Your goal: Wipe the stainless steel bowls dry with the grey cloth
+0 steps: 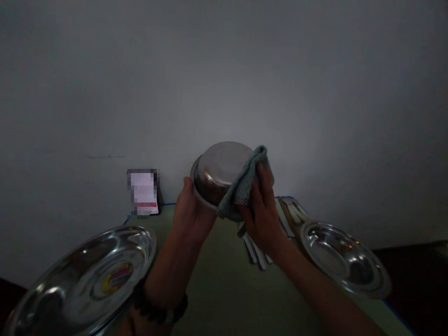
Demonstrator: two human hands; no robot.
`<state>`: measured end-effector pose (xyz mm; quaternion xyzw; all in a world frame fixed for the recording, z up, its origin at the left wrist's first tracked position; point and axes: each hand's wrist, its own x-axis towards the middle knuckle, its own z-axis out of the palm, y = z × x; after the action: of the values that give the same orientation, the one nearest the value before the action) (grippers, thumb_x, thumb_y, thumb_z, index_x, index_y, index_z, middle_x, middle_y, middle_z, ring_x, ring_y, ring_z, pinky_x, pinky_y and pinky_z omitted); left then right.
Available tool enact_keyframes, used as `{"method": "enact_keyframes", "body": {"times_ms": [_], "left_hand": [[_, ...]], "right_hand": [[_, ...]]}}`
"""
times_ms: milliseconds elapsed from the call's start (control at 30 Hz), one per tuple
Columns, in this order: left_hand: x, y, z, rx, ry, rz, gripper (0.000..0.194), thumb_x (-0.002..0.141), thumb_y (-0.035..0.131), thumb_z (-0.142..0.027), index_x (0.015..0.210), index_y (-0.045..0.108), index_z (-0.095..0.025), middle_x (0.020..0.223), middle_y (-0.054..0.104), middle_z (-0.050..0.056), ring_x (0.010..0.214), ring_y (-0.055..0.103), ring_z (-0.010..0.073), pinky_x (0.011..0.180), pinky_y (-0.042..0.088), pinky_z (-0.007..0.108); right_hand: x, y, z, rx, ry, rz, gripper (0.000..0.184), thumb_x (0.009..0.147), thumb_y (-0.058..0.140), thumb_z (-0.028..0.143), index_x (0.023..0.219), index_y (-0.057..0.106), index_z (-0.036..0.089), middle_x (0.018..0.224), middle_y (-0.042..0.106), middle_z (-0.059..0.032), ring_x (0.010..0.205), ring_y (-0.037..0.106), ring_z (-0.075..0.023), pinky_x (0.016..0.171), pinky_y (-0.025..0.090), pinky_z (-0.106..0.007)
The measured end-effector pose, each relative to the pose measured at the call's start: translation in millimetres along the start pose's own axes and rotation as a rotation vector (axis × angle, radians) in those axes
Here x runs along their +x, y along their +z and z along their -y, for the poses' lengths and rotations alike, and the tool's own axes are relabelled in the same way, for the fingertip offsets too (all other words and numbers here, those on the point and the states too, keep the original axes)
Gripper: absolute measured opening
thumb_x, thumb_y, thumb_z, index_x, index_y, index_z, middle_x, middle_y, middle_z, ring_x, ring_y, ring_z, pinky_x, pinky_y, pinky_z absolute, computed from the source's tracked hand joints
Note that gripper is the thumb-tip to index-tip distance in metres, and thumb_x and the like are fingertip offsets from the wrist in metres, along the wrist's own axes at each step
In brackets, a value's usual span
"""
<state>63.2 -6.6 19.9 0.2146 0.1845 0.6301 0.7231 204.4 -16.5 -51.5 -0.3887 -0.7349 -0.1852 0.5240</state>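
A metal bowl (pixel 224 163) is held up above the table, tilted with its underside facing up and toward me. My left hand (pixel 194 212) grips its rim from the lower left, thumb at the edge and the other fingers hidden beneath. Pressed against the bowl's right side is a grey-green cloth (pixel 241 186). My right hand (pixel 261 212) holds this cloth, its fingers lying over the folds. The cloth covers part of the bowl's rim and wall.
A large shiny metal basin (pixel 80 261) with a colourful sticker stands at the left. On the right sits a smaller metal bowl (pixel 336 256). Several utensils (pixel 257 252) lie behind my right arm on the green tabletop (pixel 217 289). A phone-like screen (pixel 143 192) leans against the grey wall (pixel 224 70).
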Motion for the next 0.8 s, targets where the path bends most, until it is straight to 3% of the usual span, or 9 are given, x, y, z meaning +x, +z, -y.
{"method": "enact_keyframes", "body": {"times_ms": [200, 367, 567, 667, 800], "left_hand": [[-12, 9.9, 7, 0.153, -0.024, 0.042, 0.054, 0.097, 0.027, -0.046, 0.115, 0.064, -0.011, 0.098, 0.074, 0.012, 0.105, 0.065, 0.0251, 0.092, 0.051, 0.04], [-18, 9.7, 21, 0.278, 0.012, 0.009, 0.046, 0.09, 0.046, -0.051, 0.103, 0.069, -0.013, 0.092, 0.074, 0.009, 0.095, 0.068, 0.021, 0.085, 0.053, 0.031], [-26, 9.7, 35, 0.496, -0.03, 0.178, 0.04, 0.083, 0.057, -0.052, 0.088, 0.074, -0.016, 0.078, 0.073, 0.008, 0.078, 0.067, 0.0191, 0.067, 0.051, 0.026], [-25, 10.7, 38, 0.486, -0.039, 0.157, 0.038, 0.085, 0.056, -0.048, 0.087, 0.074, -0.015, 0.078, 0.073, 0.007, 0.074, 0.065, 0.0181, 0.062, 0.049, 0.025], [-16, 6.0, 28, 0.33, -0.029, 0.11, 0.04, 0.091, 0.047, -0.045, 0.096, 0.07, -0.012, 0.089, 0.073, 0.009, 0.081, 0.066, 0.017, 0.074, 0.05, 0.026]], "right_hand": [[6, -9, 10, -0.147, -0.116, 0.051, 0.065, 0.093, 0.049, 0.027, 0.149, 0.016, 0.033, 0.15, 0.032, -0.0063, 0.144, 0.018, -0.0278, 0.114, 0.024, -0.057], [3, -8, 11, -0.109, -0.08, -0.044, 0.067, 0.088, 0.056, 0.024, 0.147, 0.023, 0.032, 0.15, 0.025, -0.0079, 0.14, 0.025, -0.0292, 0.111, 0.033, -0.053], [9, -18, 7, -0.043, 0.042, -0.127, 0.061, 0.087, 0.051, 0.026, 0.143, 0.03, 0.027, 0.147, 0.027, -0.0112, 0.137, 0.028, -0.0319, 0.109, 0.032, -0.06], [12, -20, 6, -0.003, 0.055, -0.113, 0.057, 0.086, 0.05, 0.022, 0.141, 0.034, 0.029, 0.145, 0.031, -0.0099, 0.137, 0.029, -0.0312, 0.109, 0.031, -0.06], [8, -10, 9, 0.05, 0.027, -0.002, 0.056, 0.089, 0.05, 0.021, 0.141, 0.033, 0.032, 0.149, 0.026, -0.0074, 0.14, 0.026, -0.0296, 0.111, 0.031, -0.057]]}}
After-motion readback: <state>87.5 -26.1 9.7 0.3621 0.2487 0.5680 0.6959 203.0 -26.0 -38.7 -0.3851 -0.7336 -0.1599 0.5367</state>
